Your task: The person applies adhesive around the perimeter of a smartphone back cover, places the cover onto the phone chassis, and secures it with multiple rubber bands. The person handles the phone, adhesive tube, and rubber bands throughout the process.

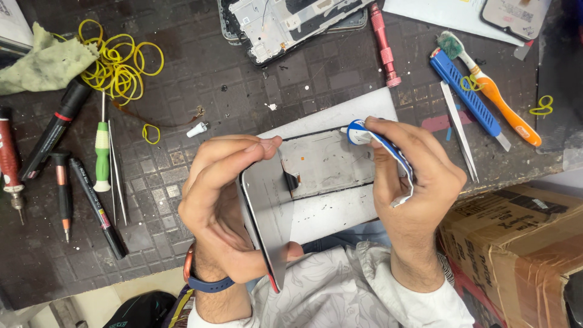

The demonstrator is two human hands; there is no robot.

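I see my left hand (221, 200) clamped on a phone panel (270, 212), thumb under its lower edge and fingers curled over the top, so the panel stands tilted up on its side just in front of my chest. A short dark ribbon (292, 181) joins it to the phone body (331, 163), which lies flat on a white sheet (331, 209) at the near edge of the dark gridded mat (182, 91). My right hand (410, 176) pinches a squashed blue and white tube (376, 143), its nozzle resting at the top rim of the phone body (I cannot tell whether anything is coming out). To the left lie a green screwdriver (102, 157), a thin metal pick (116, 173), a black marker (56, 129) and two more drivers, with a heap of yellow rubber bands (116, 61) and a pale green cloth (42, 64) beyond them. Up top sits another opened phone (285, 21), a pink driver (384, 45) beside it. To the right are tweezers (460, 130), a blue knife (466, 94) and an orange toothbrush (495, 88), well apart from my hands. A cardboard box (516, 243) stands by my right forearm.
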